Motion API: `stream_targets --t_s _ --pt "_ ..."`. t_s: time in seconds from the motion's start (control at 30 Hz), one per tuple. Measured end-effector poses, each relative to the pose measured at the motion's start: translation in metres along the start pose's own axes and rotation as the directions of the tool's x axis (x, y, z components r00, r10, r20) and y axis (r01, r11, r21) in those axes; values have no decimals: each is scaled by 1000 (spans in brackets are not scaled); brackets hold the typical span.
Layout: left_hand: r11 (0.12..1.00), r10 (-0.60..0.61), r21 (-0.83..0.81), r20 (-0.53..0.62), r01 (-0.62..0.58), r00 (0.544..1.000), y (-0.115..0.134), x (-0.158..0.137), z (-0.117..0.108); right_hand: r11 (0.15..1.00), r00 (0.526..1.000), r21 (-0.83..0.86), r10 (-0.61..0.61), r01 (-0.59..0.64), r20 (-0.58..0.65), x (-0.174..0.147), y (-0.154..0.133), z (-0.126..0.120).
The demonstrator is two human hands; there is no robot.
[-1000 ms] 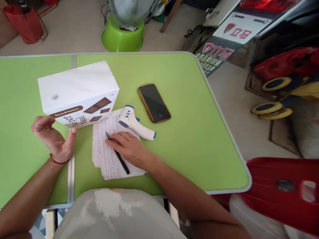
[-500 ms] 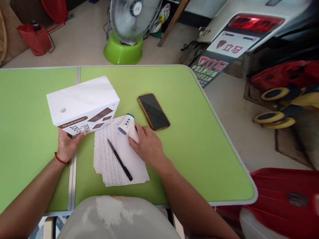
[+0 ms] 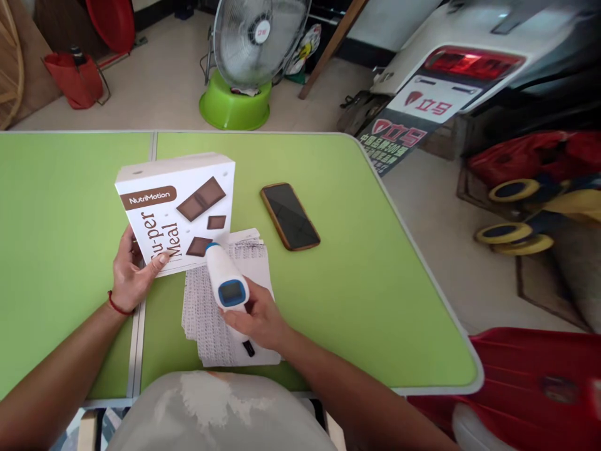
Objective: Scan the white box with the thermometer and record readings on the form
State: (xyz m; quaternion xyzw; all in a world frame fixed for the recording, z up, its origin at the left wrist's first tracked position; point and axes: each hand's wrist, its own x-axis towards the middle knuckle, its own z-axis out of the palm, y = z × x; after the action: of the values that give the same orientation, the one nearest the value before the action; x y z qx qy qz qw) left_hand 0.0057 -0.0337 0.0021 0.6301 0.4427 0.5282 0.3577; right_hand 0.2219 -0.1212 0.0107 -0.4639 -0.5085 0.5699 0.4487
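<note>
- Had left hand (image 3: pixel 131 274) curled firmly on box (image 3: pixel 162 216) by lower left corner, with thumb on printed face; couldn't tell if lifted clear of table (image 3: pixel 375 300).
- Had right hand (image 3: pixel 260 317) wrapped round handle of thermometer (image 3: pixel 223 268), with nose at box's lower right; couldn't tell if touching.
- Had papers (image 3: pixel 212 341) and pen (image 3: pixel 248 348) beneath thermometer, phone (image 3: pixel 290 216) off to right.
- Looked like aiming thermometer at box; probably called for holding both steady next.
</note>
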Motion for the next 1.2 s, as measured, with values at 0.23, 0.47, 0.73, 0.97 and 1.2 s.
stream_targets --t_s 0.23,0.47,0.73,0.97,1.2 --pt "1000 -13 -24 64 15 998 1 -2 3 996 999 84 40 -38 -17 5 2 7" --pt "999 -35 -23 98 37 995 -5 -1 -1 984 998 166 64 -58 -27 8 7 10" --pt "999 -35 -30 131 39 991 -4 -1 1 975 990 180 137 -131 -22 9 15 8" --pt "999 -37 -31 135 42 990 -4 -1 0 991 996 109 79 -75 -32 8 9 7" --pt "999 -29 -20 133 32 991 -3 0 -1 992 997 100 75 -72 -24 10 7 8"
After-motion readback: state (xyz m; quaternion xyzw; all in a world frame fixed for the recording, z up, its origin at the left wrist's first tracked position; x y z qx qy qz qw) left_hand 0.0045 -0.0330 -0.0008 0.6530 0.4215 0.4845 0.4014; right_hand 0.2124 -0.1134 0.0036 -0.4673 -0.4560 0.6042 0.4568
